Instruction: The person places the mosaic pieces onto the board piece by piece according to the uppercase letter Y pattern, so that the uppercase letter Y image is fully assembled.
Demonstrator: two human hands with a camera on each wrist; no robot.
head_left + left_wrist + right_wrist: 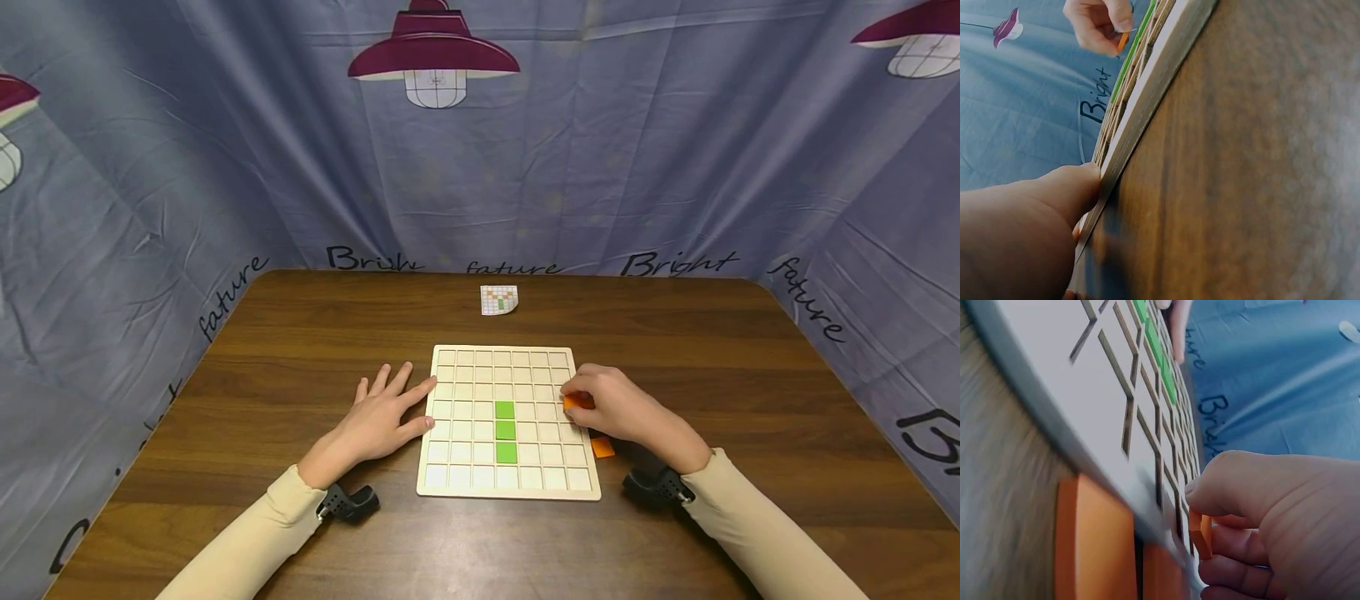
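A pale wooden grid board (462, 432) lies flat on the table, with three green tiles (506, 430) in a column of its cells. My left hand (377, 423) has its fingers spread at the board's left edge; thumb and index fingertip rest on the rim. Between thumb and fingers, my right hand (617, 403) pinches an orange square tile (1201, 535) over the board's right side. Beside that edge, on the table, lies a loose orange tile (602, 447). Close up, the right wrist view shows a second orange tile (1163, 574) beside the nearer one (1100, 544).
A small paper card (498, 300) with a printed grid of orange and green squares lies behind the board. The brown wooden table (360, 321) is backed by a blue-grey curtain (570, 167) with lamp prints and lettering. Black wrist straps (348, 503) sit at both cuffs.
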